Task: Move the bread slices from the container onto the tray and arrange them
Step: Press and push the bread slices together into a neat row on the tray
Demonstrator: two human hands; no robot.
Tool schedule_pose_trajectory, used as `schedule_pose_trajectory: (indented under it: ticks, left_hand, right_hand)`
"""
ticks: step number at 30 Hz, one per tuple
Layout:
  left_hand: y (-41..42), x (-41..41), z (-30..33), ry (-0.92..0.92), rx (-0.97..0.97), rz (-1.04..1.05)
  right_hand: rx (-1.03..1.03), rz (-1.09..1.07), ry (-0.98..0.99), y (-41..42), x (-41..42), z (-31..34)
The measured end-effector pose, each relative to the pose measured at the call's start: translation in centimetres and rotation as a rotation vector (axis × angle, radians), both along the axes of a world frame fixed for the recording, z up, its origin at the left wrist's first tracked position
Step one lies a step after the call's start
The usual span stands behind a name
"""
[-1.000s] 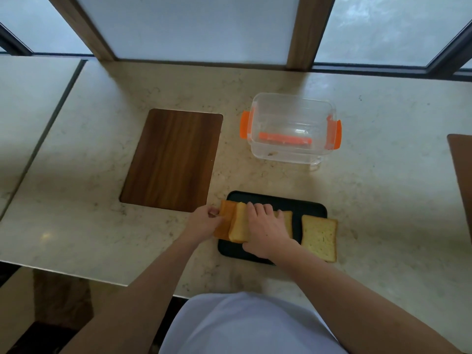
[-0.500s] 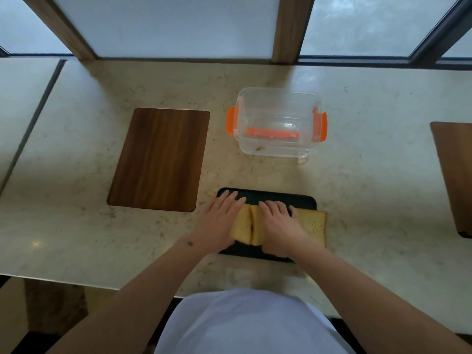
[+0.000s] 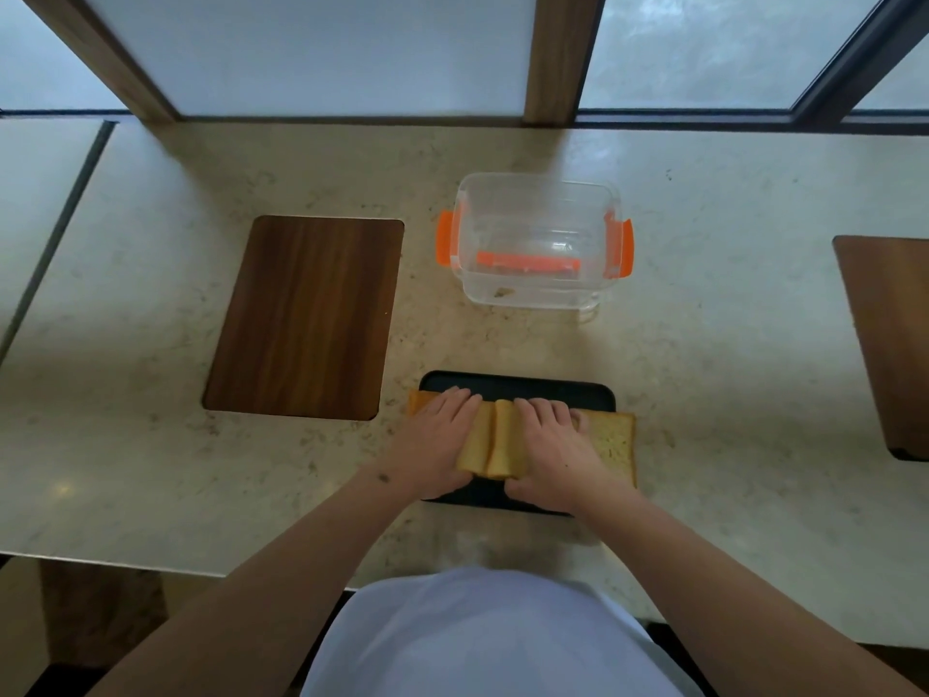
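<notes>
A black tray (image 3: 553, 394) lies near the counter's front edge. Bread slices (image 3: 490, 440) lie in a row across it. My left hand (image 3: 437, 440) rests flat on the left slices, fingers spread. My right hand (image 3: 553, 450) rests flat on the slices to the right. Two slices bulge up between the hands. A further slice (image 3: 616, 445) lies flat past the tray's right edge. The clear container (image 3: 535, 244) with orange clips stands behind the tray and holds only crumbs.
A dark wooden board (image 3: 306, 314) lies to the left of the tray and container. Another wooden board (image 3: 890, 339) sits at the right edge. Window frames line the back of the marble counter (image 3: 729, 344).
My left hand moved from pinching the left slice to lying flat on it. Both hands have pressed the slices closer together; the right slice now touches the row.
</notes>
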State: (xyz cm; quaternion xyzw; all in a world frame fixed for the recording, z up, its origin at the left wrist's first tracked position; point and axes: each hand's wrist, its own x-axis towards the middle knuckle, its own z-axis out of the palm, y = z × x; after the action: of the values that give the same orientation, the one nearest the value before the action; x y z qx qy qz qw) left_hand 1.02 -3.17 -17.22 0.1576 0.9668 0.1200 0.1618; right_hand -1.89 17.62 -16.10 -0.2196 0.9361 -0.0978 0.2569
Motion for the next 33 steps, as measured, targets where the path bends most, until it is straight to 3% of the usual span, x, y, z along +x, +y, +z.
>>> schedule_pose_trajectory:
  ticks: [11,17,26,33]
  left_hand:
    - [0.0,-0.2,0.9,-0.042,-0.086,-0.015]
    - [4.4,2.7,3.0,0.116,-0.092,-0.187]
    - [8.6,3.0,3.2,0.061,-0.101,-0.224]
    - [7.2,0.3,1.8,-0.013,-0.232,-0.169]
  right_hand:
    - [0.042,0.009,-0.039,-0.3,-0.1,-0.2]
    - [0.045,-0.062,0.061,3.0,0.3,0.6]
    - [0.166,-0.085,0.004,7.7,0.1,1.9]
    - [0.201,-0.018,-0.010,7.5,-0.4,1.5]
